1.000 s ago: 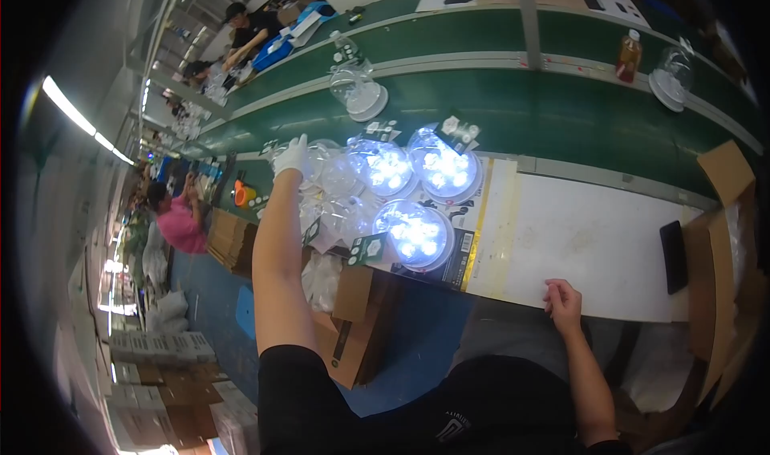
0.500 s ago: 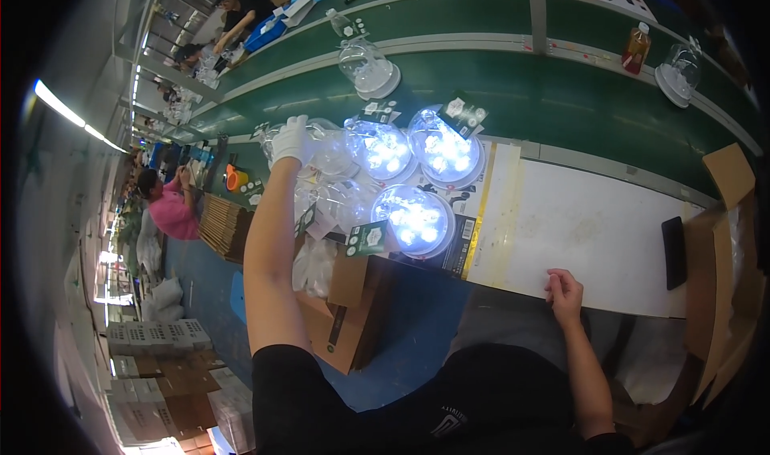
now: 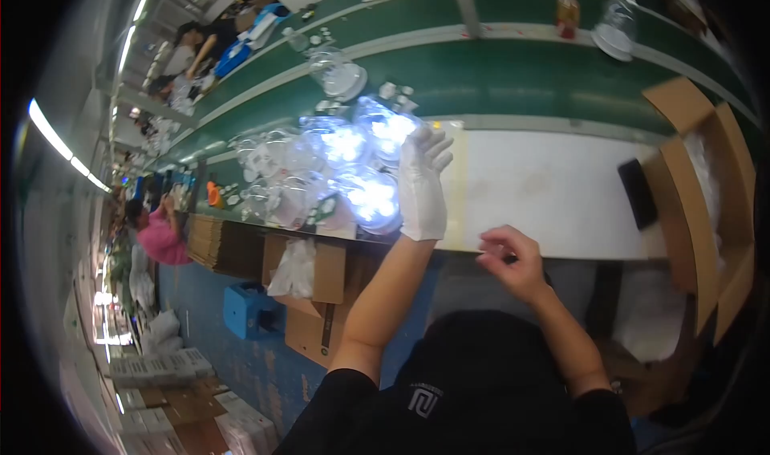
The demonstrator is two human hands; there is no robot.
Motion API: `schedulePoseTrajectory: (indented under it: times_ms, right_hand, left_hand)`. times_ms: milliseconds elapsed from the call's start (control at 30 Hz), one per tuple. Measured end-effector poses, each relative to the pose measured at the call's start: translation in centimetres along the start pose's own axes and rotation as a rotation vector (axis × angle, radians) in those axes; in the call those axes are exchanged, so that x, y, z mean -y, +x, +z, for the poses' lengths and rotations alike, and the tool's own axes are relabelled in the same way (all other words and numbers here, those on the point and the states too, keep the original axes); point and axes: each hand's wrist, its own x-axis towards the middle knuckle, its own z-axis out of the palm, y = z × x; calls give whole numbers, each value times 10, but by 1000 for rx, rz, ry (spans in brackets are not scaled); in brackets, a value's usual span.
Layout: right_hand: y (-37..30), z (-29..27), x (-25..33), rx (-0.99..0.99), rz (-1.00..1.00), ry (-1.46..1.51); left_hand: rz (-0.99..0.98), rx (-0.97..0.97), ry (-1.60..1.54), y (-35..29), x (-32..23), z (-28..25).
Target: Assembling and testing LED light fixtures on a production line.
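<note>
My left hand [image 3: 423,182], in a white glove, is raised palm up with its fingers spread, and holds nothing. It is in front of the right side of a cluster of clear domed lamps. Three of them glow bluish white: a front lamp [image 3: 367,198], a back lamp [image 3: 385,127] and a left lamp [image 3: 335,140]. Farther left, several unlit domes [image 3: 277,154] stand close together, blurred, with small tags. My bare right hand [image 3: 517,262] hovers at the table's front edge, fingers loosely bent, thumb apart from the index finger, with nothing visible between them.
A white tabletop [image 3: 545,190] extends rightward to a black flat object [image 3: 638,194] and an open carton [image 3: 698,230]. Behind runs a green conveyor belt [image 3: 513,78] with another dome [image 3: 337,74]. A bottle [image 3: 567,14] stands beyond. Below left are a carton [image 3: 329,274] and blue stool [image 3: 249,310]. Co-workers sit left.
My left hand has moved right from the unlit domes to beside the lit lamps, turning palm up. My right hand has risen slightly leftward, its fingers changing shape. The whole view has shifted.
</note>
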Motion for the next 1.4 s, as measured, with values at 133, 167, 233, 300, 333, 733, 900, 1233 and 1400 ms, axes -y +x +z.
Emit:
schedulePoseTrajectory:
  times_ms: [133, 167, 233, 300, 333, 733, 900, 1233, 1400]
  right_hand:
    - [-1, 9, 31, -85, -300, -342]
    - [-3, 8, 28, -94, -278, -364]
    - [-11, 2, 20, -100, -227, -340]
    - [-17, -8, 6, -116, -272, -407]
    - [-19, -10, 5, -130, -318, -472]
    - [-27, -7, 16, -17, -76, -366]
    - [-25, -3, 4, -46, 7, -311]
    - [-25, -9, -23, -96, 261, -19]
    - [-27, -15, -26, -51, 566, 346]
  left_hand:
    - [-274, -119, -112, -34, 60, 19]
    - [-308, -140, -136, -38, 70, 21]
    - [-318, -151, -105, -53, 87, 23]
    - [-340, -162, -67, -63, 97, 21]
    - [-377, -182, -63, -69, 98, 24]
    - [-428, -325, -145, -83, 107, 26]
    - [-424, -355, -84, -78, 117, 20]
    - [-449, -373, -64, -91, 125, 19]
    - [-439, -409, -34, -82, 131, 8]
